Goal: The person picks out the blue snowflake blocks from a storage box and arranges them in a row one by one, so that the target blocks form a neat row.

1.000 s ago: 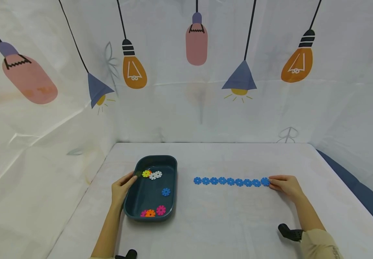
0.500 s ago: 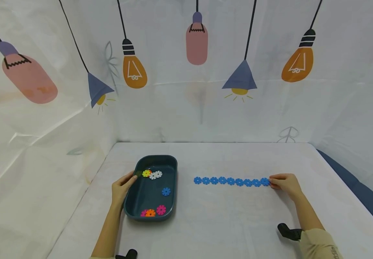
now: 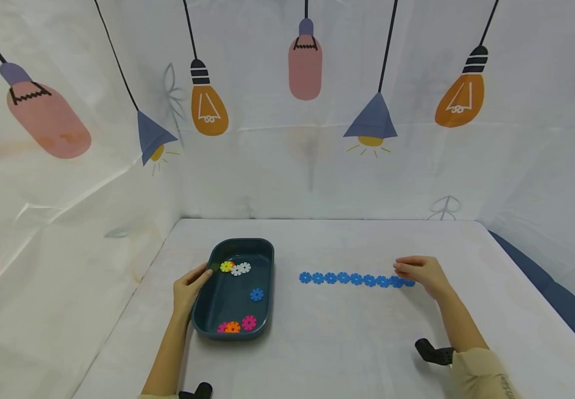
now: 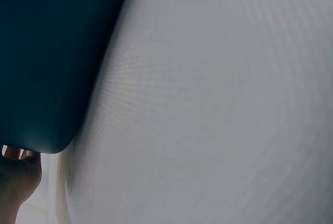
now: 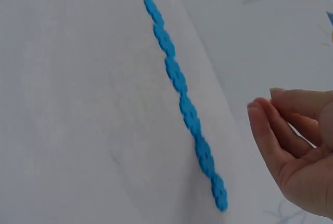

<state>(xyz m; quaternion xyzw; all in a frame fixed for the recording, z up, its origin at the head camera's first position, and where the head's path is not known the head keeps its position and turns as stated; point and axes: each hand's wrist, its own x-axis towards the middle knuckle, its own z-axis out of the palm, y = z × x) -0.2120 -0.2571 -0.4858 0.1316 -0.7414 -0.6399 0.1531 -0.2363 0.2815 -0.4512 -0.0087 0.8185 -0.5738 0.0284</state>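
Note:
My left hand (image 3: 186,291) grips the left rim of a dark teal tray (image 3: 263,316), thumb over the edge. In the left wrist view the tray's side (image 4: 47,68) fills the upper left, with fingers (image 4: 31,156) at its edge. Inside the tray lie a blue flower-shaped disc (image 3: 256,295), a yellow one (image 3: 226,266), white ones (image 3: 236,270), an orange one (image 3: 232,327) and pink ones (image 3: 249,322). A row of several blue flower discs (image 3: 343,277) lies on the table to the right. Above its right end is my right hand (image 3: 424,274), fingers loosely bent and holding nothing.
The white-covered table (image 3: 337,343) runs back to a white curtain (image 3: 267,177) printed with hanging lamps. A black wrist device (image 3: 434,353) sits below the right hand, another (image 3: 196,391) at the left forearm.
My right hand has let go of the rightmost blue disc, which stays in the row, and has lifted and moved left over the row's end. The left hand and tray stay put.

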